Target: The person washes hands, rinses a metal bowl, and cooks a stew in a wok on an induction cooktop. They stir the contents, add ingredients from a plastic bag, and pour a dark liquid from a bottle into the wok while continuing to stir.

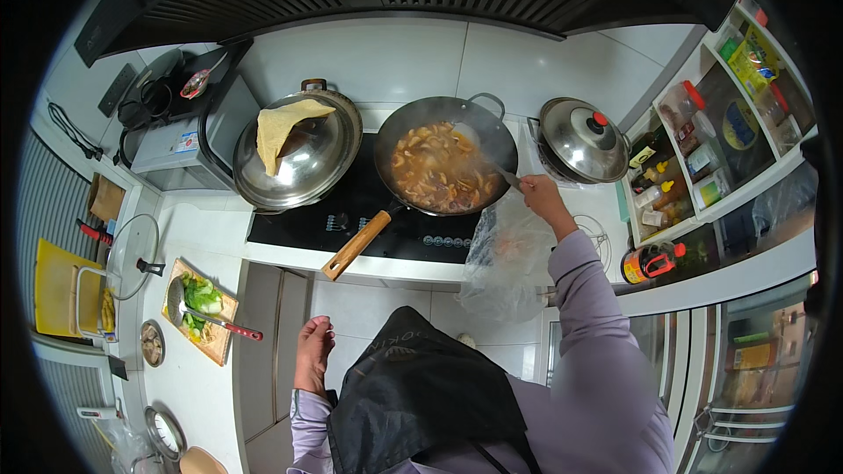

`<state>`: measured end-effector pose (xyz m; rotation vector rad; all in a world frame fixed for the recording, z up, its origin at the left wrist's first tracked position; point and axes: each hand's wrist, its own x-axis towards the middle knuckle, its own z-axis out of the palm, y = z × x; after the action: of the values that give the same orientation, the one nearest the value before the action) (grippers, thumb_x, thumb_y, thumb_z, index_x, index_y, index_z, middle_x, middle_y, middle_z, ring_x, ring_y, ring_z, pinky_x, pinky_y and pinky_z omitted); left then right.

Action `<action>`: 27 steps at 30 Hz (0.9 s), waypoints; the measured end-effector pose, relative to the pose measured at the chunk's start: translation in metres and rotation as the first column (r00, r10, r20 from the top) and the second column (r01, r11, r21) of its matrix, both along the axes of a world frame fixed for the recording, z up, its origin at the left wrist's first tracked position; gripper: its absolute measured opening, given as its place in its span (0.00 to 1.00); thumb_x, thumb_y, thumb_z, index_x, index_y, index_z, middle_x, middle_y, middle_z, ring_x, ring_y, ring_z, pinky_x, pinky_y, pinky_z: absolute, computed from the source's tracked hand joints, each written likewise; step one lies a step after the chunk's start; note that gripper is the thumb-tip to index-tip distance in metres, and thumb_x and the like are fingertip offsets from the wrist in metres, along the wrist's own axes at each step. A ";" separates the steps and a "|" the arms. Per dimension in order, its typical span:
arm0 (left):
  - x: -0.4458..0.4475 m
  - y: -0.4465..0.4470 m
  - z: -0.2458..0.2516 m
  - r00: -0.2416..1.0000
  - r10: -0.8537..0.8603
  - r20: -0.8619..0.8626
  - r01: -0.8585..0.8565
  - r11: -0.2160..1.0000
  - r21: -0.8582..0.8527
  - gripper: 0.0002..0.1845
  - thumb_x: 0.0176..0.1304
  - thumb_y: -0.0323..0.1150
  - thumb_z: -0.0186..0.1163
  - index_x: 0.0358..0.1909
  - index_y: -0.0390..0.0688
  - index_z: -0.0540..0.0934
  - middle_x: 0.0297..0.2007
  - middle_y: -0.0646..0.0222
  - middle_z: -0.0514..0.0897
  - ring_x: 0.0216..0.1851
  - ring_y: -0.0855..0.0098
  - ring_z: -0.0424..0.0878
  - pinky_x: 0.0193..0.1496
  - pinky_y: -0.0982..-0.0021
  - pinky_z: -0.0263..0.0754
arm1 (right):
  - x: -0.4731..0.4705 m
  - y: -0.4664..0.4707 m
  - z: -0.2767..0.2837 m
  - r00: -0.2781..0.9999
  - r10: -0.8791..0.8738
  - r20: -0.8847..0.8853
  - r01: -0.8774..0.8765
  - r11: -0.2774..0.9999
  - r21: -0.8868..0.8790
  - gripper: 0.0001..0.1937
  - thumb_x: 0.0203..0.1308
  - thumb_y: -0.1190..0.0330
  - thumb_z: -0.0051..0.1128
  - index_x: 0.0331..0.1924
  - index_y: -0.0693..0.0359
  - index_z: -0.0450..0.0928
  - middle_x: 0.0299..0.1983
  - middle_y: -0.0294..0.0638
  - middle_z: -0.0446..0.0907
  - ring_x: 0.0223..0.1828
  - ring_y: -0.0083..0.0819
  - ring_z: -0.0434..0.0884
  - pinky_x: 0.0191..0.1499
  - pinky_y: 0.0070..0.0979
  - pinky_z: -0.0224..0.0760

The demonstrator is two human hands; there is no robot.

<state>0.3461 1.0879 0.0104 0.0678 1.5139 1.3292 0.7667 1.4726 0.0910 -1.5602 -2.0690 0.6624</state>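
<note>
My right hand (541, 197) grips the handle of a spatula (506, 175), whose head is down in the food and hidden by steam and sauce. Pieces of food in brown sauce (441, 168) fill the bottom of a dark wok (421, 117) on the black cooktop (421, 241). The wok's wooden handle (359, 243) points toward me, with no hand on it. My left hand (316, 345) hangs beside my black apron, fingers curled and touching at the tips; I see nothing held in it.
Left of the wok sits a lidded pan (309, 174) with a yellow cloth (283, 128) on top. A lidded pot (583, 138) stands right. A plastic bag (507, 250) hangs over the counter edge. A ladle (176, 303) rests on a cutting board (220, 336) with leafy greens (203, 296).
</note>
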 end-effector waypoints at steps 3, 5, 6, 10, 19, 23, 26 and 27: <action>0.001 0.001 0.000 1.000 0.001 -0.001 -0.001 1.000 -0.013 0.04 0.63 0.33 0.64 0.38 0.47 0.80 0.29 0.77 0.80 0.25 0.82 0.75 0.26 0.81 0.70 | -0.014 -0.012 0.000 0.978 -0.104 -0.181 0.034 0.935 -0.354 0.12 0.64 0.66 0.53 0.31 0.63 0.84 0.22 0.42 0.82 0.21 0.32 0.80 0.23 0.30 0.70; 0.001 0.001 0.000 1.000 -0.002 0.003 0.002 1.000 -0.010 0.04 0.63 0.32 0.64 0.38 0.47 0.80 0.29 0.77 0.80 0.25 0.82 0.75 0.26 0.81 0.70 | -0.026 -0.017 0.001 0.972 -0.108 -0.210 -0.002 0.885 -0.465 0.11 0.66 0.64 0.52 0.35 0.62 0.83 0.19 0.35 0.77 0.16 0.20 0.71 0.17 0.23 0.59; 0.001 0.002 0.000 1.000 -0.002 0.001 0.002 1.000 -0.010 0.04 0.63 0.32 0.64 0.38 0.47 0.80 0.29 0.77 0.80 0.25 0.83 0.75 0.26 0.81 0.70 | -0.033 -0.021 0.000 0.961 -0.139 -0.241 -0.008 0.852 -0.524 0.11 0.67 0.64 0.52 0.37 0.62 0.83 0.19 0.34 0.76 0.16 0.21 0.70 0.17 0.24 0.58; 0.002 0.002 0.001 1.000 0.007 0.002 -0.007 1.000 -0.014 0.04 0.63 0.32 0.63 0.38 0.47 0.80 0.29 0.78 0.80 0.25 0.83 0.75 0.26 0.82 0.69 | -0.048 -0.031 -0.002 0.895 -0.254 -0.367 -0.064 0.741 -0.669 0.12 0.70 0.63 0.50 0.48 0.58 0.80 0.20 0.31 0.73 0.15 0.18 0.63 0.17 0.21 0.53; 0.004 0.003 0.002 1.000 -0.007 -0.008 0.006 1.000 -0.026 0.04 0.63 0.33 0.63 0.38 0.48 0.79 0.29 0.78 0.80 0.25 0.83 0.74 0.26 0.82 0.69 | -0.032 -0.051 -0.013 0.748 -0.413 -0.520 -0.192 0.615 -0.765 0.13 0.71 0.61 0.50 0.53 0.56 0.78 0.23 0.30 0.72 0.14 0.14 0.57 0.16 0.17 0.48; 0.007 0.004 0.000 1.000 -0.015 -0.013 0.014 0.999 -0.043 0.04 0.63 0.33 0.63 0.38 0.48 0.79 0.29 0.78 0.80 0.26 0.83 0.75 0.26 0.82 0.70 | -0.009 -0.059 0.000 0.717 -0.488 -0.498 -0.149 0.589 -0.794 0.15 0.71 0.63 0.50 0.57 0.56 0.74 0.23 0.30 0.70 0.13 0.13 0.55 0.15 0.13 0.45; 0.009 0.007 -0.001 0.999 -0.037 -0.010 0.037 0.999 -0.040 0.04 0.63 0.33 0.63 0.38 0.48 0.79 0.29 0.78 0.80 0.26 0.83 0.75 0.27 0.82 0.70 | 0.009 -0.060 0.016 0.706 -0.475 -0.526 -0.144 0.630 -0.763 0.14 0.71 0.63 0.51 0.56 0.57 0.75 0.22 0.30 0.71 0.14 0.13 0.56 0.15 0.14 0.46; 0.010 0.008 -0.001 0.999 -0.045 -0.011 0.045 0.998 -0.038 0.04 0.63 0.33 0.63 0.39 0.48 0.79 0.29 0.78 0.80 0.26 0.83 0.75 0.27 0.82 0.70 | 0.014 -0.059 0.021 0.745 -0.432 -0.508 -0.097 0.683 -0.724 0.14 0.71 0.63 0.51 0.55 0.57 0.75 0.22 0.30 0.71 0.14 0.13 0.56 0.15 0.14 0.46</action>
<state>0.3557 1.0961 0.0089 0.0853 1.5382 1.2661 0.7804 1.4134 0.1117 -1.5268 -1.1161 1.8076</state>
